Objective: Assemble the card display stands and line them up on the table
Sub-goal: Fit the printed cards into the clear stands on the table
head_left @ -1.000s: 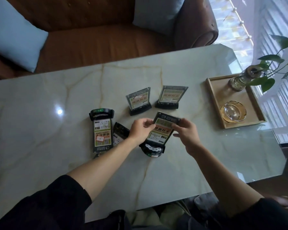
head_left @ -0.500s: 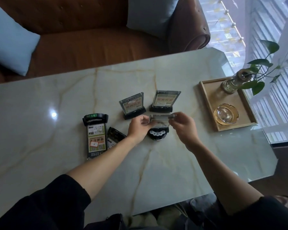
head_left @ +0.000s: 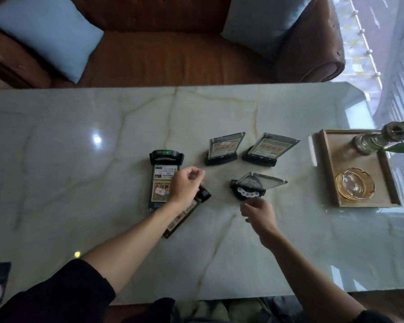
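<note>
left hand (head_left: 187, 184): loosely curled, empty | right hand (head_left: 259, 212): fingers relaxed, empty

Three upright card stands (head_left: 258, 185) on marble table (head_left: 79, 183), both hands (head_left: 187, 185) empty

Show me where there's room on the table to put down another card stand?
The marble table is bare left of the flat-lying stand, and along the near edge between the two forearms. It is crowded in the middle, around the three upright stands, and the wooden tray fills the right.
</note>
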The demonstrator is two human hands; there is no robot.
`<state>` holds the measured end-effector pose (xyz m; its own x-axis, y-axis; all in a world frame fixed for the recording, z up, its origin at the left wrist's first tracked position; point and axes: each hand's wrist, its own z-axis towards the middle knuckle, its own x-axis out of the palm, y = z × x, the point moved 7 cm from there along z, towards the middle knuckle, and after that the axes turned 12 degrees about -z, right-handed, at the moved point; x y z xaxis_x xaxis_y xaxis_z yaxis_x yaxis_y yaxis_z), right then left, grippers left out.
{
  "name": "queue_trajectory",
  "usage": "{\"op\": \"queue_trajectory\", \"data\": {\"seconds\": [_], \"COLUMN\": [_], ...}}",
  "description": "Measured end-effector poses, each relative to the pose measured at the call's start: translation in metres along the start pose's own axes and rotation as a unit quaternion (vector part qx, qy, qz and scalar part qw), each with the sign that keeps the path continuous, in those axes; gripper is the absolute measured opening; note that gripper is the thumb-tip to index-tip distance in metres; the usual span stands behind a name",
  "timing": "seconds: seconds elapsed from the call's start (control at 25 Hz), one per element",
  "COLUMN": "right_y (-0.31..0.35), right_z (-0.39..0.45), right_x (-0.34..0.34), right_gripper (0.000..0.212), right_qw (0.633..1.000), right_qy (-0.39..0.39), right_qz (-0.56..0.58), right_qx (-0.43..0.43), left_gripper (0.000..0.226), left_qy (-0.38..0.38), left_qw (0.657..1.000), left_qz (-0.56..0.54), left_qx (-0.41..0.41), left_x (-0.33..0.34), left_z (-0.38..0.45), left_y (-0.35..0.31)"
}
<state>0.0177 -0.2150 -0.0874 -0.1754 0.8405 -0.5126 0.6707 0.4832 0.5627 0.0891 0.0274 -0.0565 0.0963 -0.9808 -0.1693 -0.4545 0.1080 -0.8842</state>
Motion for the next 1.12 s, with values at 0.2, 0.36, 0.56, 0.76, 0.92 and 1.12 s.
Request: {"op": "queue_trajectory", "data": {"seconds": [0.2,0.36,0.56,0.76,0.92,1.12], "right_y": [0.076,0.124,0.117,0.112,0.121,0.168], "right_z": [-0.012,-0.01,-0.012,-0.007,-0.003,0.001], "right_x": [0.079,0.134,0.171,0.179,0.171,0.155], "right_gripper": [0.007,0.009,0.026,0.013,0.01,0.008], "right_qw": [0.991,0.988,0.984,0.985,0.988,0.988], "right_qy": [0.115,0.136,0.161,0.152,0.134,0.122], "right_qz": [-0.018,-0.035,-0.071,-0.035,0.013,0.094], "right_qx": [-0.063,-0.069,0.006,0.078,0.072,0.024], "left_gripper": [0.006,0.031,0.031,0.021,0.02,0.02], "left_qy": [-0.083,-0.119,-0.077,-0.05,-0.068,-0.077], "left_qw": [0.993,0.982,0.976,0.973,0.977,0.98], "left_qz": [-0.004,0.029,0.063,0.04,0.003,-0.103], "left_qx": [-0.086,-0.142,-0.195,-0.222,-0.202,-0.15], "left_x": [-0.076,-0.114,-0.128,-0.137,-0.157,-0.168], "left_z": [0.013,0.012,0.012,0.019,0.031,0.054], "left_y": [0.039,0.063,0.097,0.103,0.08,0.033]}}
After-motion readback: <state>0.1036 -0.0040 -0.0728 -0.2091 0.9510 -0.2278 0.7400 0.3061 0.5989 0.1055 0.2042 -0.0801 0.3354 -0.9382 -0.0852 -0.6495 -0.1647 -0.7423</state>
